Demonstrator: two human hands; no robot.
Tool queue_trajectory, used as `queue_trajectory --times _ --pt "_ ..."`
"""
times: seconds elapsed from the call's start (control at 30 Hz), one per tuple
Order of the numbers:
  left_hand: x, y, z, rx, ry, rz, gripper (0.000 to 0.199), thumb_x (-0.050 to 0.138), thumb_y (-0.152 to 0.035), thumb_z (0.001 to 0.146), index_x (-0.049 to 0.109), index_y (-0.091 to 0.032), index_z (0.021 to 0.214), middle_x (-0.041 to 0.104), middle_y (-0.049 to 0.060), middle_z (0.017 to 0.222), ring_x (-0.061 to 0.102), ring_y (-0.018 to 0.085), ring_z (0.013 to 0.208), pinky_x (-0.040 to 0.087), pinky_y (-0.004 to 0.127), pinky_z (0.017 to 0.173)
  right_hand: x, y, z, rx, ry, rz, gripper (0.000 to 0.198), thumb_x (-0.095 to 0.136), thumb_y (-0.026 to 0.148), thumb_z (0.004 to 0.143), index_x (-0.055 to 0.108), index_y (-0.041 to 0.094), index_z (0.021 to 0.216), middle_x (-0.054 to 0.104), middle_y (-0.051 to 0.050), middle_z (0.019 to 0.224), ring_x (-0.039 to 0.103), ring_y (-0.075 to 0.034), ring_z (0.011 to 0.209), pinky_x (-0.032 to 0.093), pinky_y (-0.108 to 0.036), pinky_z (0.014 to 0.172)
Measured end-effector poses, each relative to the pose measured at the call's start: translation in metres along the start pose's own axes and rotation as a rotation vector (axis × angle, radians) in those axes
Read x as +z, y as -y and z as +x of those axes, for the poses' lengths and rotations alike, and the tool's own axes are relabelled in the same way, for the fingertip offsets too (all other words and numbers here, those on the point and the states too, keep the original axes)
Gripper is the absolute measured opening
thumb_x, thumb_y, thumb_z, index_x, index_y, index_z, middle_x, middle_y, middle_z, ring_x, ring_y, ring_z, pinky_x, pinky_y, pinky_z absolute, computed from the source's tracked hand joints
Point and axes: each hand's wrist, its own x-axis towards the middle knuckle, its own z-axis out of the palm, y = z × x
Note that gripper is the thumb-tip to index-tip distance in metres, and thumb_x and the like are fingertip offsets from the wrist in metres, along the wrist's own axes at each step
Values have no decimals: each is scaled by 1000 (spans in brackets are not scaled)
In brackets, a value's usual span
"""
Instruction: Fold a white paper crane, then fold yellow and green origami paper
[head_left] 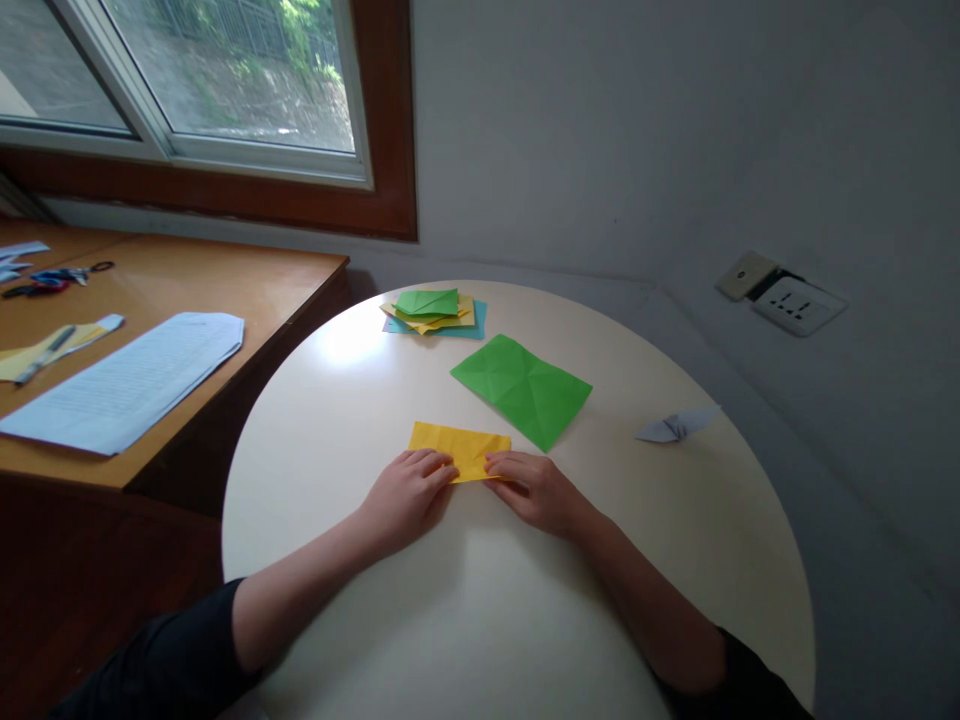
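A yellow sheet of paper (469, 445), apparently folded to an oblong, lies on the round white table in front of me. My left hand (411, 490) pinches its near left edge, thumb toward me and fingers on top. At the near right edge my right hand (538, 490) grips the same paper between thumb and fingers. Just beyond it a green sheet of paper (525, 390) with crossing crease lines lies flat, apart from both hands. The palms and some fingertips are hidden from view.
Folded green, yellow and blue papers (435, 312) are stacked at the far side of the white table (315, 440). A small folded white paper piece (675, 425) rests at right. Printed sheets (142, 375), a pen (45, 355) and scissors (67, 275) lie on the wooden desk (247, 265) at left.
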Motion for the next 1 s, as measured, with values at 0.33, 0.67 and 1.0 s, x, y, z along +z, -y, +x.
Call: queue_trajectory --times 0.33,0.67,1.0 --pt "-26 9 3 -323 108 -439 21 43 -23 83 61 -16 75 58 -1 60 45 7 49 35 18 49 0 -4 -3 223 -24 90 16 50 25 83 64 17 79 64 -3 69 54 -11 53 42 -21 47" --pt "-22 11 5 -447 77 -563 23 44 -29 84 58 -15 72 59 0 64 46 9 54 37 19 50 3 -3 -1 325 -84 124 19 49 29 84 54 18 69 49 3 58 45 -8 51 38 -18 47" --pt "-20 10 3 -442 22 -559 18 42 -26 83 56 -15 77 60 0 65 47 9 55 37 18 51 5 -6 -3 339 -80 239 12 55 29 80 57 19 75 59 1 67 55 -11 58 45 -19 49"
